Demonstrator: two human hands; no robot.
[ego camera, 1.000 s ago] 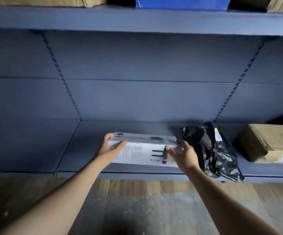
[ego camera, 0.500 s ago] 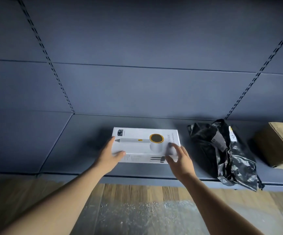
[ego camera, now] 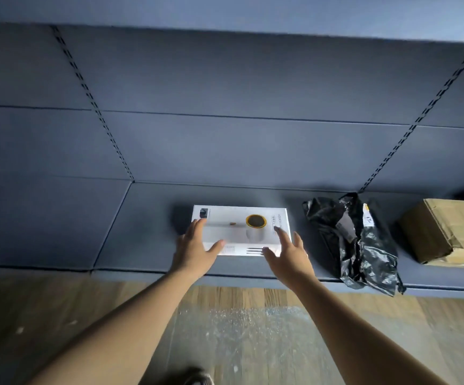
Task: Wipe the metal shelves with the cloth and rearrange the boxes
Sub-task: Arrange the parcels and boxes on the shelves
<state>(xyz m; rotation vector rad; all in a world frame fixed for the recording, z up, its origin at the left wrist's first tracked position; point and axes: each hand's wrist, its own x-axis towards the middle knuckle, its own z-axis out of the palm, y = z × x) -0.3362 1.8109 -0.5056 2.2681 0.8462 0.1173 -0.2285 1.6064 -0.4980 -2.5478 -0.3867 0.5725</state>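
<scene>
Both hands spread at the near corners of a white box (ego camera: 241, 222) that lies flat on the lowest metal shelf (ego camera: 147, 218).

The left hand (ego camera: 194, 252) has its fingers straight along the box's left edge and its thumb at the near edge. The right hand (ego camera: 289, 254) is open too, fingers fanned over the near right corner; neither hand is curled round the box, and I cannot tell how firmly they press. The box lid shows a white appliance with a yellow ring. To its right, apart from it, sits a crumpled black plastic bag (ego camera: 364, 245) overhanging the shelf's front lip, and further right a brown cardboard box (ego camera: 444, 229). Below the shelf is a wooden floor (ego camera: 31, 307) with a clear plastic sheet (ego camera: 239, 329) on it.
</scene>
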